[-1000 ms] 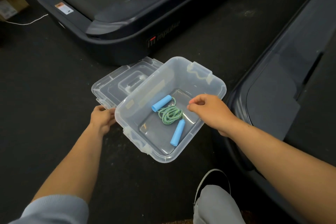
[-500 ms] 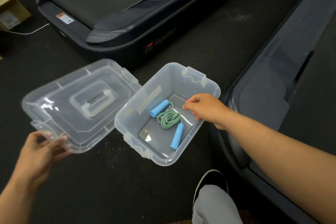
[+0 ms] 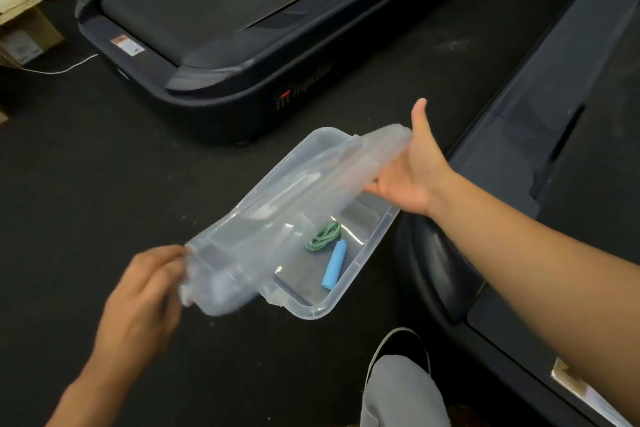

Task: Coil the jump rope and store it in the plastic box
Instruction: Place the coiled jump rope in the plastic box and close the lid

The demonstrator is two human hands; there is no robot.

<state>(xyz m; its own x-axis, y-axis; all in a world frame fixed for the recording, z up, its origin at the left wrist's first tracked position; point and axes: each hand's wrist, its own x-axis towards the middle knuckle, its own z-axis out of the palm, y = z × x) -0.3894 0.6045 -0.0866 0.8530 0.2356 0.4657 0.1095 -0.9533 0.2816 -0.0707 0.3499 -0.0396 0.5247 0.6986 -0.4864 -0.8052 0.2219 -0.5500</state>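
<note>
- While the left hand (image 3: 138, 291) pinches the near corner of the lid (image 3: 277, 218) between curled fingers and thumb, the right hand (image 3: 412, 170) lies flat and open under the far end, thumb raised, palm bearing the edge.
- Judging by its thin clear plastic, the lid should be light and somewhat springy; it may twist if held by one corner, so a hold at both ends, as now, looks the safer way to line it up.
- Its surface looks smooth and could slide on the open palm; the rim is the better place to take hold.
- Blurred and tilted, the lid hangs over the left part of the box (image 3: 360, 270), not yet seated.
- Also clear plastic, the box stands on the dark floor (image 3: 86, 166) between two treadmills (image 3: 214, 45), and looks stiff enough to stay put under a light press.
- Inside it lies the rope (image 3: 323, 236), a small green coil on the bottom, soft and limp, likely to loosen if jolted.
- One blue handle (image 3: 333, 265) shows beside the coil, touching it; the other is hidden behind the lid.
- Near the box's corner, a shoe (image 3: 398, 343) and grey trouser leg show.
</note>
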